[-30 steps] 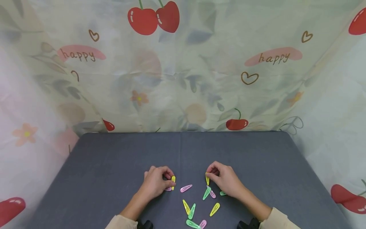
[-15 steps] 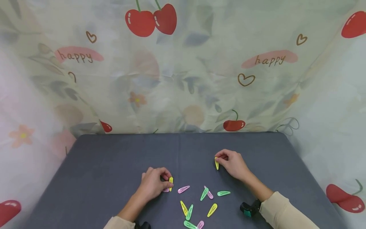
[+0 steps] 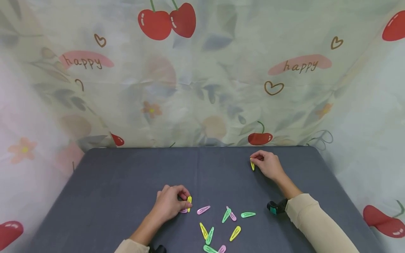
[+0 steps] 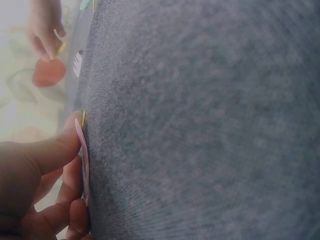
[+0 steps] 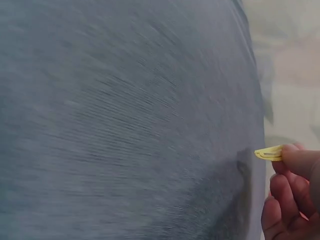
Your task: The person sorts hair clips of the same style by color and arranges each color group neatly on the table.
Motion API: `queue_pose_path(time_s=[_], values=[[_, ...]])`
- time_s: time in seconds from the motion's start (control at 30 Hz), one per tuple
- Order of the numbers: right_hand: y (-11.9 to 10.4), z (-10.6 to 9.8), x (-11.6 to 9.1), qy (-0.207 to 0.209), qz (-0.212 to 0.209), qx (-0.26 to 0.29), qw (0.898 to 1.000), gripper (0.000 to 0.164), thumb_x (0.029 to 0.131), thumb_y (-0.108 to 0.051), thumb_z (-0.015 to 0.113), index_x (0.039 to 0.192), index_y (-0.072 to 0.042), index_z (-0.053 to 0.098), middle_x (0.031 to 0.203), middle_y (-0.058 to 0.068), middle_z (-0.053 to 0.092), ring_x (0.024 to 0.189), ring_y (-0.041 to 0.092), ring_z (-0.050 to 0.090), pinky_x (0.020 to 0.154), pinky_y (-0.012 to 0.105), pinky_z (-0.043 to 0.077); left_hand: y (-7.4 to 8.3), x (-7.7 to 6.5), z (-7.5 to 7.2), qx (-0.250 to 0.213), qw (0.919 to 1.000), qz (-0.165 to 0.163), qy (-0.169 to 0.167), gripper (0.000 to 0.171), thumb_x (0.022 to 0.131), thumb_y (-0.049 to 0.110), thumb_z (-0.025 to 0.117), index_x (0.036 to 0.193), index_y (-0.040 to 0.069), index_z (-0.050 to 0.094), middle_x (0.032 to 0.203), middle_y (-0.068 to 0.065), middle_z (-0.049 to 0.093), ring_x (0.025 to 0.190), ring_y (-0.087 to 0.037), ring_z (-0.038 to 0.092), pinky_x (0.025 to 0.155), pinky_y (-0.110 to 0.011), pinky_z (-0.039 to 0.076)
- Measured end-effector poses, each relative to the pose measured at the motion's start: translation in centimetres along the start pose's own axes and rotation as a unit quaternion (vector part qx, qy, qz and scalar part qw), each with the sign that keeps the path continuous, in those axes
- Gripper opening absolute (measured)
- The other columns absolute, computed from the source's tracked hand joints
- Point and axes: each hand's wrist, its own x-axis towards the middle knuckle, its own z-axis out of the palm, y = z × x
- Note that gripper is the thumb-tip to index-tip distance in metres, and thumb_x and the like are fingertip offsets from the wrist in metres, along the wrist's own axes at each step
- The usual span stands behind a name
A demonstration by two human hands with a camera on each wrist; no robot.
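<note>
Left hand [image 3: 171,202] pinches yellow clip [image 3: 189,203], pink clip [image 3: 184,211] at its thumb. Mid-desk [image 3: 142,168]: nine loose clips [image 3: 210,236], apparently still to handle. Right hand [image 3: 268,165] pinches second yellow clip [image 3: 252,165] toward far edge, not yet released. Looks early.

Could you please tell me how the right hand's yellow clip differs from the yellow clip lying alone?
The held clip is pinched in the right hand; the lone clip lies on the table. The hand partly covers the held clip; the lone clip shows whole. The held clip is closer to the table's far edge than the lone clip. Both are yellow.
</note>
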Motion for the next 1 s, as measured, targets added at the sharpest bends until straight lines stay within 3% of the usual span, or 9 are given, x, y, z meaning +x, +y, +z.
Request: queue_pose_path(time_s=[0.23,0.6,0.77,0.9,1.0], values=[[1.2,-0.2,1.4,-0.012,0.03,-0.004,0.999,0.014,0.097,-0.021,0.07,0.105,-0.01,0.076,0.096,0.009,0.077,0.08,0.017,0.064,0.069,0.03,0.047,0.1,0.2,0.1,0.006,1.0,-0.004,-0.004,0.024,0.071,0.03,0.093,0.079,0.028,0.07,0.073,0.017,0.062,0.087,-0.012,0.051,0.079,-0.039,0.031],[2.6,1.0,2.6,0.005,0.06,0.023,0.998,0.023,0.1,-0.026,0.066,0.114,-0.01,0.075,0.109,0.014,0.076,0.098,0.03,0.068,0.084,0.042,0.051,0.1,0.2,-0.1,0.004,0.9999,-0.013,-0.005,0.024,0.071,0.03,0.093,0.079,0.028,0.07,0.073,0.016,0.062,0.087,-0.013,0.051,0.08,-0.04,0.031],[3.1,0.7,2.9,-0.036,0.067,0.042,0.996,0.035,0.101,-0.033,0.066,0.127,-0.01,0.071,0.116,0.014,0.073,0.103,0.029,0.066,0.087,0.04,0.05,0.1,0.2,-0.1,0.006,0.9999,-0.014,-0.006,0.025,0.071,0.031,0.093,0.079,0.028,0.07,0.073,0.016,0.062,0.087,-0.013,0.051,0.08,-0.04,0.031],[3.7,0.1,2.8,-0.086,0.046,0.042,0.994,0.049,0.097,-0.036,0.071,0.137,-0.01,0.064,0.116,0.012,0.068,0.101,0.024,0.062,0.088,0.037,0.047,0.1,0.1,-0.1,0.007,0.9999,-0.009,-0.006,0.025,0.071,0.031,0.094,0.08,0.027,0.07,0.073,0.016,0.062,0.087,-0.012,0.051,0.079,-0.04,0.031],[4.1,-0.3,2.6,-0.115,0.017,0.033,0.993,0.056,0.094,-0.035,0.075,0.141,-0.008,0.06,0.121,0.014,0.064,0.106,0.025,0.059,0.094,0.043,0.047,0.1,0.1,0.0,0.008,0.9999,-0.006,-0.006,0.025,0.07,0.03,0.094,0.08,0.027,0.07,0.074,0.016,0.063,0.087,-0.012,0.051,0.079,-0.04,0.031]])
